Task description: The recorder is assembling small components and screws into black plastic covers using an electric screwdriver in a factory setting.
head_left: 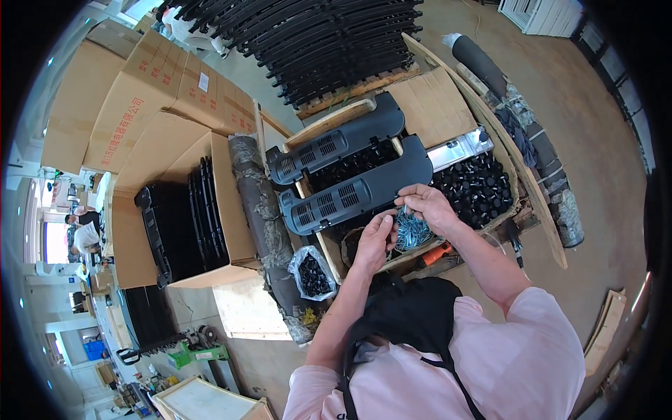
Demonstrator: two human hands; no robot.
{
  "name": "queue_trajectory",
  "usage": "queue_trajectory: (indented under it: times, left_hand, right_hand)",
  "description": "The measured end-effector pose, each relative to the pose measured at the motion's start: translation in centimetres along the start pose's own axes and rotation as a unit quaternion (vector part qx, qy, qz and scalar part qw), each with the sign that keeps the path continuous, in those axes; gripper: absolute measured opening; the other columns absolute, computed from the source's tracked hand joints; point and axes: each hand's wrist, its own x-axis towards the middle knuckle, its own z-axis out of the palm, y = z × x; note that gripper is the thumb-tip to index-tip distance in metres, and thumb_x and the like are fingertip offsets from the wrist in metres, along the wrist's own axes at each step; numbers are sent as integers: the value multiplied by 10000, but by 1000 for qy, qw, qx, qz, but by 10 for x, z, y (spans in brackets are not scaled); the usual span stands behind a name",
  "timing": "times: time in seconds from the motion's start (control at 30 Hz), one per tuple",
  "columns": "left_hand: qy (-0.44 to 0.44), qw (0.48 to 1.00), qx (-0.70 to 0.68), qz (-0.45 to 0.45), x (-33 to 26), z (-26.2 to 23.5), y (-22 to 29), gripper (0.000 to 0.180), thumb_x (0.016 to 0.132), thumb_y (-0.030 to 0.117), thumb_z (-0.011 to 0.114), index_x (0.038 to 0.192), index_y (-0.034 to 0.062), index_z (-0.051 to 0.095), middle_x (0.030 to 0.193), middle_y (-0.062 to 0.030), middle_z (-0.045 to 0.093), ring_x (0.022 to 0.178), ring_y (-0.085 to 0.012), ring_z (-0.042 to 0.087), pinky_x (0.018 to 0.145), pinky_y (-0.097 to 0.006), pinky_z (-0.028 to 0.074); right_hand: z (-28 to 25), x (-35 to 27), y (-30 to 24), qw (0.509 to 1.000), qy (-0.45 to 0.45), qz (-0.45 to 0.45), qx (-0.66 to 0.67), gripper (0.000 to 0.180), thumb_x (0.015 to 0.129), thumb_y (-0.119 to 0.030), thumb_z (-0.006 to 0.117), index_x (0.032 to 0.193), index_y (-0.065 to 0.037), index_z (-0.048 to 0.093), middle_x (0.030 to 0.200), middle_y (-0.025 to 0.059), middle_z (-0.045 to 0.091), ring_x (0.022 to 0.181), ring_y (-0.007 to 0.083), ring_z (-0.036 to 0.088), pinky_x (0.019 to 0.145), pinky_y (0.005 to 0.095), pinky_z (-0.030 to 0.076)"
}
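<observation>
1. Screws [411, 231], a bluish-silver bundle of them, sit bunched in the cupped right hand [428, 210], over the near edge of the wooden tray [329, 255] that carries the parts.

2. Right-hand fingers curl round the bundle from above and from the far side, closed on it loosely like a scoop; the palm faces the person.

3. Left hand [374, 241] lies just beside the bundle on its left, touching it. Its thumb and forefinger are pinched together at the bundle's upper left edge; whether they grip a single screw cannot be told, since the tips are too small to read.

4. The relation that matters: the screws lie to the right of the left fingertips and slightly below them, so the left hand is the picking hand and the right is the holder. The screws point many ways, so no one long axis can be read.

5. Two dark grey vented plastic covers [350, 192] lie side by side just beyond the hands, their long axes running from lower left to upper right across the tray.

6. A bin of black knobs [476, 185] sits at the tray's right end, near the right wrist.

7. An open bag of small black parts [313, 274] rests off the tray's left corner, near the left forearm.

8. An orange-handled tool [435, 253] lies under the right wrist at the tray's near edge.
</observation>
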Motion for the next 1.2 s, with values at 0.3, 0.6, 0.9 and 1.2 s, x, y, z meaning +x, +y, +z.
queue_trajectory:
  times: [0.3, 0.6, 0.9, 1.2]
  left_hand:
    - [17, 998, -52, -6, -5, -2, -1, 212, 1102, 256, 564, 1227, 87, 600, 911, 26, 609, 690, -50, 508, 561, -209, 370]
    - [9, 996, -91, -10, -5, -9, 0, 184, 1073, 223, 620, 1199, 91, 597, 915, 14, 616, 691, -62, 527, 580, -213, 386]
    - [25, 994, 82, 67, 1, -23, 16, 286, 1037, 140, 661, 1287, 38, 567, 972, -23, 659, 782, -50, 549, 661, -205, 439]
    - [90, 844, 494, 189, 1, -44, 82, 308, 920, 140, 744, 1192, 25, 654, 944, -115, 680, 845, -243, 670, 801, -359, 553]
  right_hand:
    - [24, 0, 5, 998, -27, -49, -34, 179, 1023, -37, 587, 1188, -2, 646, 1097, 104, 745, 808, 65, 583, 671, 201, 452]
    - [25, -5, 14, 993, -41, -74, -80, 189, 1026, -55, 593, 1190, 18, 652, 1116, 105, 744, 902, 96, 636, 780, 247, 517]
    - [34, 6, -18, 920, -14, -89, -381, 195, 937, -161, 720, 1029, 11, 714, 928, 83, 738, 857, 154, 689, 802, 326, 553]
    - [64, 53, -34, 847, -89, -124, -510, 191, 877, -171, 741, 979, -10, 734, 877, 135, 728, 820, 249, 703, 769, 382, 552]
